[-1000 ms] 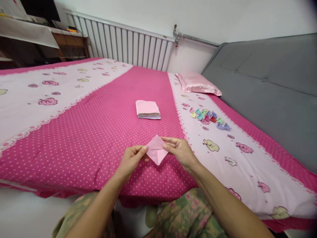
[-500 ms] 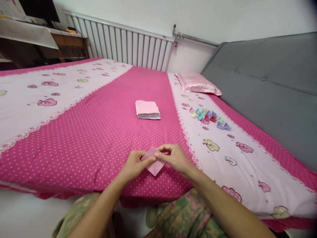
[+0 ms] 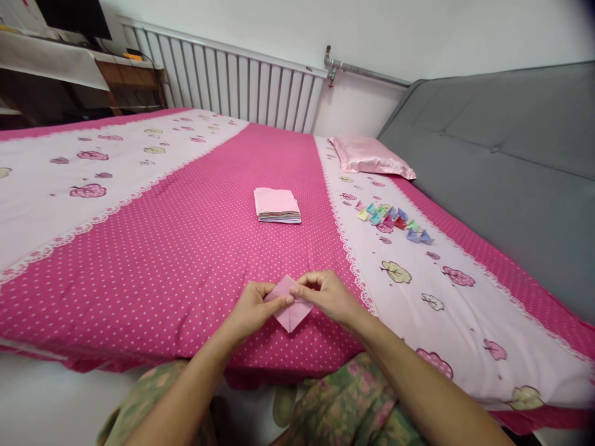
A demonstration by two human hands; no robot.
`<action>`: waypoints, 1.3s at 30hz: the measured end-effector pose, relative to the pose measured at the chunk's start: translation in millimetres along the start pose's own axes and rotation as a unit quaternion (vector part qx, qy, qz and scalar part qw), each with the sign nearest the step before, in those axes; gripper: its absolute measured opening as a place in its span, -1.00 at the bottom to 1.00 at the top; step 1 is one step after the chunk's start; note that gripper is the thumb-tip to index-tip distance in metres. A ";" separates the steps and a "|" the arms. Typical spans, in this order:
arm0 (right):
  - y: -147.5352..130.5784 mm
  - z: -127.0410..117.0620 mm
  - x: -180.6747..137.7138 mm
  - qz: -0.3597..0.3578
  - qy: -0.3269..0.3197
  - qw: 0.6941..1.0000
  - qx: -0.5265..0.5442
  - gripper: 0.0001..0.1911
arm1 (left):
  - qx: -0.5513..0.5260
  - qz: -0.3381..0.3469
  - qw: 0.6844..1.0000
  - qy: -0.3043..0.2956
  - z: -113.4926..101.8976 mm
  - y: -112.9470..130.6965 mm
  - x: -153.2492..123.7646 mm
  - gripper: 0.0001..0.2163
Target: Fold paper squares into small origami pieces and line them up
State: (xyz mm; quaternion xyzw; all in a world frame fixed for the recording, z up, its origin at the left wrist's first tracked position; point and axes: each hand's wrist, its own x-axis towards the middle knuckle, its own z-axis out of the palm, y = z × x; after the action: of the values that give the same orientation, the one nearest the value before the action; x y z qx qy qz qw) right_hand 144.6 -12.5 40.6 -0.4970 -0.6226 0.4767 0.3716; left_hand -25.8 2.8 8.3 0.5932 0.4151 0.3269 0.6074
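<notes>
A pink sheet of origami paper [image 3: 289, 319], folded into a diamond with a crease down its lower half, is held just above the front of the bed. My left hand [image 3: 255, 310] pinches its left side, thumb lying on top. On the right side my right hand [image 3: 328, 296] grips the same paper, its thumb near the other thumb at the middle. Fingers beneath the paper are hidden. Beyond the hands lies a stack of square paper [image 3: 277, 201] with a pink sheet on top. Several small folded paper pieces [image 3: 395, 222] in mixed colours sit to the right.
The bed has a pink dotted and white patterned bedspread [image 3: 153, 260]. A pink pillow [image 3: 372, 156] lies at the back right against a grey headboard [image 3: 502, 161]. A white radiator [image 3: 232, 80] lines the wall, and a desk [image 3: 125, 74] with a monitor [image 3: 74, 21] stands back left.
Both hands keep their hold on the pink paper. Its lower corner has shifted very slightly down and to the left; the stack and the folded pieces have not moved.
</notes>
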 end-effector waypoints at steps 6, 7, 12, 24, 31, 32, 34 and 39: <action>-1.4 -6.2 0.7 0.022 0.026 0.999 -0.018 -0.72 | -0.119 -0.015 0.992 0.027 -3.9 5.6 -1.9 -0.73; -2.1 -6.4 0.7 0.022 0.028 0.999 -0.014 -0.72 | -0.125 -0.016 0.992 0.030 -4.1 6.1 -1.9 -0.73; -5.0 -3.4 0.5 0.007 0.052 0.998 0.028 -0.75 | -0.149 -0.020 0.987 0.052 -2.2 5.6 -0.1 -0.74; -3.7 3.8 0.6 0.014 0.080 0.989 0.126 -0.77 | -0.068 0.031 0.996 0.054 2.8 6.9 0.7 -0.69; -10.6 7.9 -4.8 -0.101 0.162 0.976 -0.108 -0.88 | 0.168 0.116 0.932 0.300 4.7 2.7 -1.4 -0.70; -11.6 9.7 -6.2 -0.121 0.173 0.969 -0.129 -0.89 | 0.160 0.107 0.939 0.283 5.6 2.6 -2.0 -0.72; -12.3 13.6 -8.4 -0.152 0.194 0.955 -0.166 -0.92 | 0.090 0.094 0.971 0.202 8.4 2.6 -2.5 -0.73; -7.6 21.7 -8.6 -0.212 0.229 0.918 -0.244 -0.95 | -0.214 0.080 0.973 0.026 20.6 2.2 -1.3 -0.59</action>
State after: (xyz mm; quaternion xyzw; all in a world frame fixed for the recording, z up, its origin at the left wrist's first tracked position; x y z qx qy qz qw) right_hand 124.3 -26.1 42.1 -0.5244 -0.7085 0.0932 0.4630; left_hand -7.8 -7.4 9.7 0.4718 0.3027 0.4708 0.6813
